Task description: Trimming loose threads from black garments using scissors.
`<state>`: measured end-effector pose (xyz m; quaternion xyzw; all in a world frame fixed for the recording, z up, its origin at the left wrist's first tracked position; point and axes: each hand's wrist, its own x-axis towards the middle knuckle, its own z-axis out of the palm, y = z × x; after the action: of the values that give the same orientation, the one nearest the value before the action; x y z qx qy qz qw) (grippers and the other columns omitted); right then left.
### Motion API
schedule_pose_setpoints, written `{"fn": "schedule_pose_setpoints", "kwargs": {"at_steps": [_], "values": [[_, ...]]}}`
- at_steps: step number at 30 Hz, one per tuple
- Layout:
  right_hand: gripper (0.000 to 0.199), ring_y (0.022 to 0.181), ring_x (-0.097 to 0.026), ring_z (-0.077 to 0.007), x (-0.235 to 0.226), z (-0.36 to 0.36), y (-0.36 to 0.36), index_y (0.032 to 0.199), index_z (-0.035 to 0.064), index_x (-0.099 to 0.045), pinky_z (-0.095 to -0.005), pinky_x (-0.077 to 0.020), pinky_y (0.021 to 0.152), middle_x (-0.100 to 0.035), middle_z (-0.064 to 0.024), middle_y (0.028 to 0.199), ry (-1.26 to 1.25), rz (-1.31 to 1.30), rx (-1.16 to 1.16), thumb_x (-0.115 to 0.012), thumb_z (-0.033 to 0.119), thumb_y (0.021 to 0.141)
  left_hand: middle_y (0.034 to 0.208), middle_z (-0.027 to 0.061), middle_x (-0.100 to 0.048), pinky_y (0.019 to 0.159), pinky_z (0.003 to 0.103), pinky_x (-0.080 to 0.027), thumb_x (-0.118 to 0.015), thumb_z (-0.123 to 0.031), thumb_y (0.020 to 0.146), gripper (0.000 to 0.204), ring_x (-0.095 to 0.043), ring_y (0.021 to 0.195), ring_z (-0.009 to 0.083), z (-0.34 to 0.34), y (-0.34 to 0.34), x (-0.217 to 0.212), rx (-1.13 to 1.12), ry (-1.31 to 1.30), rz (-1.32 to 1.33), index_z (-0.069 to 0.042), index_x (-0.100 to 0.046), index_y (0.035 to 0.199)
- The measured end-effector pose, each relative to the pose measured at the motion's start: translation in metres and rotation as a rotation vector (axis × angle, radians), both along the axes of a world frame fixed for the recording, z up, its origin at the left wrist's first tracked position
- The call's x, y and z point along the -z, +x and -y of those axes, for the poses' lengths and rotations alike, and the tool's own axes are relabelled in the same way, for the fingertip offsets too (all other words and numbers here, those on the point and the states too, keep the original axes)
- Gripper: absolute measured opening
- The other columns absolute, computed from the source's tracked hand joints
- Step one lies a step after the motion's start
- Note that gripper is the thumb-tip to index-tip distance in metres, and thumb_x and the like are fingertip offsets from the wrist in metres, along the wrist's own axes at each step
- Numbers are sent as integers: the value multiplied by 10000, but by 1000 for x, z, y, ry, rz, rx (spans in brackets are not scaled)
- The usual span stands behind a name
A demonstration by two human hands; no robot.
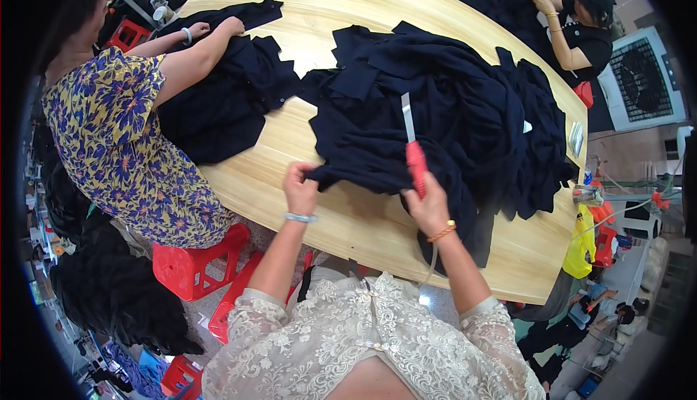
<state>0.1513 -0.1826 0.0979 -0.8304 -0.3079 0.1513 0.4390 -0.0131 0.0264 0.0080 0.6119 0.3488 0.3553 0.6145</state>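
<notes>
We are counting one wood-grain table (523,262), two co-workers (123,109) beside it, the wearer's two hands (300,189), one red-handled blade (415,160), at least three red plastic stools (178,273) and at least two heaps of dark garments (450,88), whose overlapping pieces are defying an exact count.

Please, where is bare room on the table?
Bare table lies between left garments and middle garments, toward the far edge, and at the near right corner. Crowded: the middle garments, with right hand and red-handled tool over them.
</notes>
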Motion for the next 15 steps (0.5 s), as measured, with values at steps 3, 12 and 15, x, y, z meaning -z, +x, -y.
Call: {"fn": "schedule_pose_setpoints", "kwargs": {"at_steps": [3, 12, 15], "values": [[435, 709, -477, -90, -50, 22, 22, 1168, 25, -550, -214, -425, 672, -477, -4, 776, 130, -27, 90, -627, -5, 741, 920, 80, -587, 811, 228, -457, -518, 140, 800, 192, -565, 846, 127, -18, 7, -78, -23, -59, 285, -24, -526, 900], [309, 806, -598, -392, -23, 76, 24, 933, -3, -492, -453, -475, 707, -597, -220, 832, -550, 103, -43, -686, 152, 750, 878, 73, -605, 800, 379, -410, -616, -23, 685, 316, -526, 903, 274, 16, -51, -44, 872, 862, -740, -75, -604, 996], [262, 825, -585, -427, -12, 89, 6, 941, 16, -501, -467, -475, 699, -598, -246, 849, -620, 164, 25, -641, 186, 800, 946, 101, -573, 820, 372, -410, -707, -143, 662, 412, -494, 941, 291, 40, -57, -43, 850, 666, -773, -67, -599, 1053]]}}
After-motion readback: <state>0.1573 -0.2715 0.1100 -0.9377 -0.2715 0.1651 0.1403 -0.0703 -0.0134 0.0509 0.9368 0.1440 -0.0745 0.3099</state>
